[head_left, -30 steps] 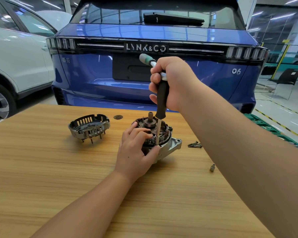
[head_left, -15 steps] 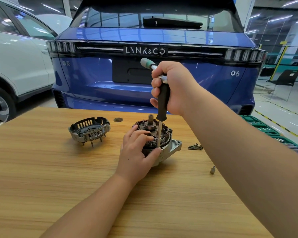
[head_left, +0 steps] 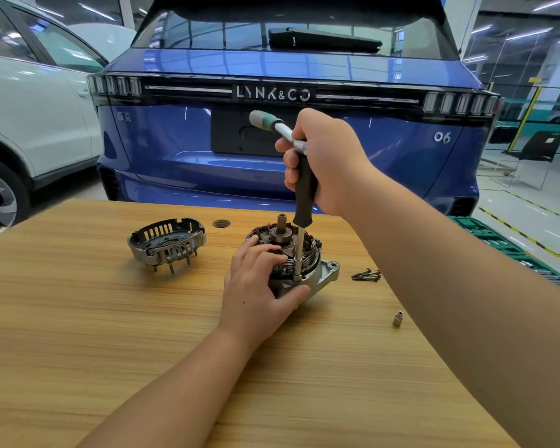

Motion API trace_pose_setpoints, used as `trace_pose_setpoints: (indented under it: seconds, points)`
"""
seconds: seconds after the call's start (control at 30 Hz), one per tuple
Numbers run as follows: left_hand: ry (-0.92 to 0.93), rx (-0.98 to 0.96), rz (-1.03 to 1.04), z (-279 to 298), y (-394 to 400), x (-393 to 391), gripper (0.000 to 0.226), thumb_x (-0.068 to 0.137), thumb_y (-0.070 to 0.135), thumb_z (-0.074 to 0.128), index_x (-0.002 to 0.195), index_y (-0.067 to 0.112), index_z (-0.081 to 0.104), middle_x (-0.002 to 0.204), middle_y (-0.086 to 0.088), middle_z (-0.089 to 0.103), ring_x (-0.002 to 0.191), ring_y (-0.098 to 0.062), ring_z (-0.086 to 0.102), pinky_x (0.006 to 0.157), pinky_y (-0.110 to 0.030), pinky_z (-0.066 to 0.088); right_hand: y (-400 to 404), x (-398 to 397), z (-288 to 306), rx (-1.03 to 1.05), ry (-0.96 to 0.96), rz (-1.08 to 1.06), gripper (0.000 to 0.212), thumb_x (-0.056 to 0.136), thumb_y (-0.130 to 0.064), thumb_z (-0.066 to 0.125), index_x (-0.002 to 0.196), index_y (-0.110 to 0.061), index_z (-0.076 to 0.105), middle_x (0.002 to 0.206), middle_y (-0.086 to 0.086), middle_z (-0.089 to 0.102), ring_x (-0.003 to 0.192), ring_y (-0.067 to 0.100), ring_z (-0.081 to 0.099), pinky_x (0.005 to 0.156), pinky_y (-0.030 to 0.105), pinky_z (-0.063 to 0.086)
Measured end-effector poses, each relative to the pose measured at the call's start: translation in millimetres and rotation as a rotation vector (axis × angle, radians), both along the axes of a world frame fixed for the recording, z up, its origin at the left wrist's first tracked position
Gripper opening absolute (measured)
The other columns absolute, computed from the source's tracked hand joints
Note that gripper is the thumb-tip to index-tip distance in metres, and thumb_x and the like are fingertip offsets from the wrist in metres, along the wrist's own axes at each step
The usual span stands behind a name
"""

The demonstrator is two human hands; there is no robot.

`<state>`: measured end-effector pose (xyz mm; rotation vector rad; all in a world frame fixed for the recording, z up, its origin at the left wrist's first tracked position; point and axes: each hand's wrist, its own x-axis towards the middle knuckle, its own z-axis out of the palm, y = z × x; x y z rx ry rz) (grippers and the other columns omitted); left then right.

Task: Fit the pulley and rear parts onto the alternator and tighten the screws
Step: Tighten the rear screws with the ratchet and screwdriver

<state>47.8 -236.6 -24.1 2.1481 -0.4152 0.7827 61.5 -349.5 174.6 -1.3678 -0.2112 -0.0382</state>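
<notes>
The round grey metal alternator (head_left: pixel 299 263), its copper windings and upright centre shaft exposed on top, sits near the middle of the light wooden table (head_left: pixel 78 334), with its silver cast housing and mounting ear toward the right. The left hand (head_left: pixel 256 286) grips it from the near-left side, fingers curled over the windings and the thumb pressed against the silver housing. The right hand (head_left: pixel 324 160) is clenched around the black handle of a socket driver (head_left: pixel 301 195) held upright above the alternator; a silver bar with a teal end sticks out of the fist toward the far left. The driver's thin steel shank runs straight down and its socket tip meets the rim of the housing just beside the left thumb. To the left of the alternator, well apart from it, lies a dark slotted round metal rear cover (head_left: pixel 167 242) with thin pins pointing down. A small dark disc (head_left: pixel 221 223) rests on the far part of the table between the two. To the right lies a small heap of dark long screws (head_left: pixel 366 275), and nearer, a single short silver socket (head_left: pixel 398 318) stands apart from them. Beyond the far edge of the table stands a blue car (head_left: pixel 175 150) seen from the rear, and a white car (head_left: pixel 29 124) is at far left.
</notes>
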Motion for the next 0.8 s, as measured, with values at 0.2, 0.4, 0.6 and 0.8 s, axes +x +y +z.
trace_pose_setpoints:
  seconds: [0.2,0.4,0.6,0.8]
  points:
    - [0.014,-0.008,0.010,-2,-1,0,0.048,0.078,0.053,0.066,0.115,0.021,0.064,0.134,0.007,0.056,0.143,-0.007,0.020,0.115,-0.053,0.030,2,2,5,-0.177,-0.048,-0.079,0.015,0.089,-0.012,0.043,0.090,-0.004,0.056,0.062,0.006,0.057,0.044,0.017,0.049,0.056,0.034,0.048]
    - [0.016,-0.019,0.015,-1,-2,0,0.041,0.082,0.049,0.065,0.112,0.021,0.065,0.131,0.007,0.058,0.146,-0.015,0.025,0.116,-0.050,0.029,0,2,7,-0.255,-0.029,-0.053,0.019,0.089,-0.016,0.045,0.093,-0.003,0.058,0.052,0.002,0.054,0.042,0.018,0.048,0.057,0.034,0.051]
    - [0.008,-0.028,0.022,0,-4,0,0.038,0.082,0.047,0.066,0.109,0.020,0.067,0.129,0.007,0.059,0.146,-0.018,0.028,0.115,-0.048,0.029,-2,0,2,-0.214,-0.069,0.014,0.025,0.088,-0.014,0.045,0.096,0.001,0.064,0.053,0.002,0.050,0.047,0.017,0.043,0.061,0.035,0.047]
    - [0.003,-0.025,0.040,0,-6,-2,0.039,0.081,0.047,0.066,0.109,0.019,0.067,0.128,0.007,0.059,0.145,-0.019,0.030,0.114,-0.051,0.030,-7,2,2,-0.227,-0.065,0.167,0.028,0.089,-0.013,0.041,0.105,0.002,0.059,0.053,0.001,0.051,0.047,0.018,0.042,0.065,0.037,0.047]
